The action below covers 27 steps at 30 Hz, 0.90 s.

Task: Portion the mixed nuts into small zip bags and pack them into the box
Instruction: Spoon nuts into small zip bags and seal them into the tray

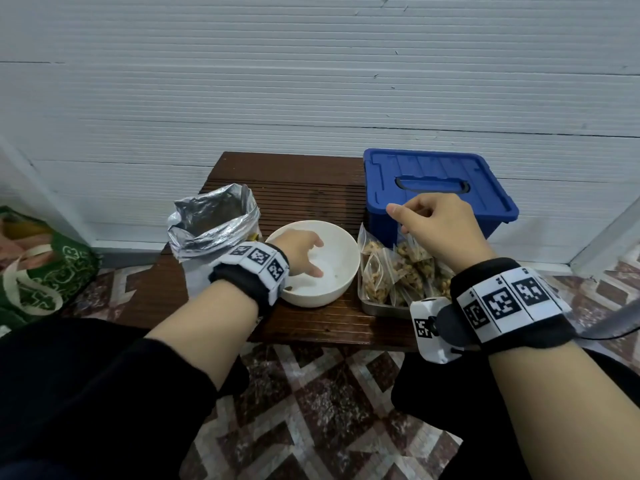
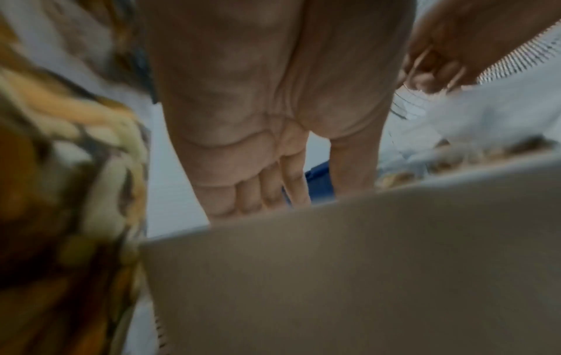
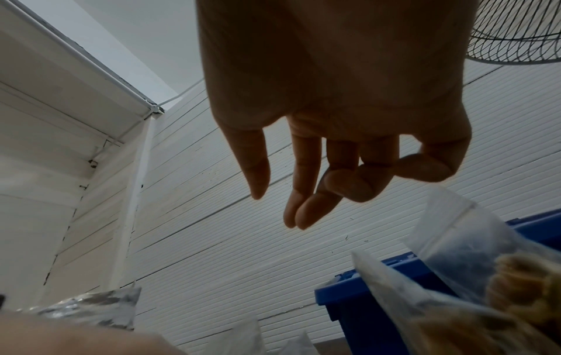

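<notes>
My left hand [image 1: 317, 258] reaches down into the white bowl [image 1: 346, 237], fingers spread and relaxed, nothing visibly held. In the left wrist view my left hand's fingers [image 2: 258, 189] dip behind the bowl's wall [image 2: 334, 276]. My right hand [image 1: 415, 223] hovers above several small zip bags of mixed nuts [image 1: 398, 268] standing in a metal tray [image 1: 377, 308]. The right wrist view shows my right hand [image 3: 279, 209] loosely curled and empty, above the zip bags [image 3: 455, 240]. The blue box [image 1: 433, 178] stands behind the tray with its lid on.
An open foil bag [image 1: 211, 220] stands left of the bowl on the small dark wooden table [image 1: 311, 188], which sits against a white wall. A green bag [image 1: 45, 268] lies on the tiled floor at far left. A fan [image 3: 516, 31] is overhead to the right.
</notes>
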{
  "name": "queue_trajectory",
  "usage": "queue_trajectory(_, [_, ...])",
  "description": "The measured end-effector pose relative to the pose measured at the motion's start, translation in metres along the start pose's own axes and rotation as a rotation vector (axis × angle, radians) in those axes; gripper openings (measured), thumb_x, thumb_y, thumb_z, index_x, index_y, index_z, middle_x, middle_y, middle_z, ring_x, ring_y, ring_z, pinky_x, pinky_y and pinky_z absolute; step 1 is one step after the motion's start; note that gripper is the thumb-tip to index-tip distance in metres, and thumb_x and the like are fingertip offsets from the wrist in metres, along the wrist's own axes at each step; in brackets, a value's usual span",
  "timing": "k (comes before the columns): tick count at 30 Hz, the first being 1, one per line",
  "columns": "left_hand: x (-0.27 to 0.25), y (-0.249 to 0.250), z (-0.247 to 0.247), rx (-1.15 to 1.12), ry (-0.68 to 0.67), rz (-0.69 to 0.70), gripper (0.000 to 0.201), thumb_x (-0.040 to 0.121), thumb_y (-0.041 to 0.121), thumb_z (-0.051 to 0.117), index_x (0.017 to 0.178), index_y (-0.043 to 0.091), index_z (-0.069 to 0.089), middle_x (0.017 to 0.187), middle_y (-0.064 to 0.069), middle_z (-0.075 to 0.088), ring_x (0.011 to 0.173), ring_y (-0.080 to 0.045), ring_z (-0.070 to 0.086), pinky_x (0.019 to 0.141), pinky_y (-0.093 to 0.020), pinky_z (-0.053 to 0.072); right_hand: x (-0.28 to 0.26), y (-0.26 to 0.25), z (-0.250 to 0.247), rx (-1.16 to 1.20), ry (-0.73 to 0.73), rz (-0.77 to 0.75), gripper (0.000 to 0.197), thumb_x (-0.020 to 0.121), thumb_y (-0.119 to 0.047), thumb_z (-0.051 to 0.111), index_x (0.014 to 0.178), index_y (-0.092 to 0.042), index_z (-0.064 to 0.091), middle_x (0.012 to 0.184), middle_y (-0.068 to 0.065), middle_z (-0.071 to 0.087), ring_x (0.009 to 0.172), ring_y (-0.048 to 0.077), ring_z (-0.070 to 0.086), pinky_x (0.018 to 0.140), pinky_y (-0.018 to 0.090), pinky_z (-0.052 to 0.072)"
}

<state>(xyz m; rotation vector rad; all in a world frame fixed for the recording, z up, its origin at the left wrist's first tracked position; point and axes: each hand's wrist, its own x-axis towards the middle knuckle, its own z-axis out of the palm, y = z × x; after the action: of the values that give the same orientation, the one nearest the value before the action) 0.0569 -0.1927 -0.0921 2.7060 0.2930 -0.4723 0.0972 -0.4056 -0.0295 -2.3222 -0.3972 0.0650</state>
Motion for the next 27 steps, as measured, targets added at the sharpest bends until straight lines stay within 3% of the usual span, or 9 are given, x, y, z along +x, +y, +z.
queue_trajectory(4, [0.010, 0.008, 0.011, 0.212, -0.178, -0.046, 0.081, 0.086, 0.034, 0.070, 0.150, 0.011, 0.026, 0.151, -0.009, 0.035, 0.138, -0.027, 0.033, 0.112, -0.038, 0.029, 0.000, -0.001, 0.002, 0.000, 0.001, -0.007, 0.027, 0.085, -0.055, 0.057, 0.080, -0.030, 0.066, 0.085, -0.006, 0.067, 0.095, 0.017, 0.061, 0.093, 0.049, 0.047])
queue_trajectory(7, [0.014, 0.009, 0.019, 0.267, -0.199, -0.046, 0.077, 0.089, 0.030, 0.068, 0.151, 0.013, 0.025, 0.151, -0.011, 0.034, 0.139, -0.029, 0.033, 0.112, -0.038, 0.030, 0.000, 0.001, 0.002, 0.004, 0.008, -0.011, 0.027, 0.085, -0.055, 0.057, 0.079, -0.031, 0.065, 0.085, -0.006, 0.067, 0.095, 0.018, 0.061, 0.094, 0.051, 0.046])
queue_trajectory(11, [0.017, 0.001, 0.025, 0.223, -0.125, -0.021, 0.069, 0.083, 0.023, 0.074, 0.143, 0.017, 0.041, 0.139, -0.008, 0.047, 0.130, -0.026, 0.042, 0.107, -0.037, 0.037, 0.001, 0.001, 0.003, 0.003, 0.013, -0.014, 0.025, 0.085, -0.055, 0.057, 0.076, -0.032, 0.063, 0.085, -0.007, 0.067, 0.094, 0.017, 0.061, 0.094, 0.051, 0.046])
queue_trajectory(16, [0.014, -0.002, 0.025, 0.112, 0.019, 0.001, 0.023, 0.089, 0.025, 0.064, 0.109, 0.013, 0.067, 0.113, -0.005, 0.063, 0.109, -0.025, 0.057, 0.088, -0.033, 0.048, 0.003, 0.000, 0.006, -0.018, 0.024, -0.027, 0.026, 0.084, -0.056, 0.057, 0.072, -0.033, 0.061, 0.082, -0.008, 0.066, 0.093, 0.018, 0.061, 0.093, 0.051, 0.046])
queue_trajectory(20, [0.009, -0.004, 0.013, -0.098, 0.149, -0.033, 0.020, 0.091, 0.026, 0.054, 0.097, 0.014, 0.069, 0.101, -0.002, 0.068, 0.096, -0.020, 0.062, 0.083, -0.032, 0.051, 0.003, -0.004, 0.008, -0.044, 0.021, -0.056, 0.025, 0.085, -0.055, 0.057, 0.071, -0.034, 0.060, 0.082, -0.007, 0.066, 0.094, 0.019, 0.061, 0.092, 0.051, 0.046])
queue_trajectory(23, [0.002, -0.001, 0.000, -0.394, 0.247, -0.008, 0.016, 0.089, 0.029, 0.059, 0.088, 0.017, 0.071, 0.088, 0.005, 0.068, 0.077, -0.009, 0.061, 0.066, -0.024, 0.046, 0.002, -0.008, 0.012, -0.070, 0.001, -0.088, 0.023, 0.086, -0.050, 0.059, 0.071, -0.033, 0.062, 0.077, -0.011, 0.064, 0.092, 0.017, 0.061, 0.094, 0.050, 0.045])
queue_trajectory(25, [-0.004, 0.004, -0.006, -0.598, 0.293, 0.034, 0.017, 0.090, 0.027, 0.059, 0.085, 0.018, 0.072, 0.083, 0.008, 0.071, 0.075, -0.004, 0.065, 0.069, -0.021, 0.045, 0.002, -0.009, 0.015, -0.119, -0.016, -0.111, 0.020, 0.087, -0.049, 0.060, 0.076, -0.033, 0.065, 0.078, -0.014, 0.063, 0.095, 0.016, 0.059, 0.099, 0.049, 0.039])
queue_trajectory(27, [-0.010, 0.007, -0.009, -0.768, 0.289, 0.077, 0.017, 0.094, 0.025, 0.058, 0.089, 0.017, 0.072, 0.088, 0.006, 0.073, 0.070, 0.002, 0.066, 0.073, -0.021, 0.049, 0.003, -0.011, 0.017, -0.194, -0.026, -0.128, 0.018, 0.088, -0.050, 0.058, 0.082, -0.036, 0.067, 0.079, -0.017, 0.062, 0.103, 0.018, 0.055, 0.102, 0.043, 0.032])
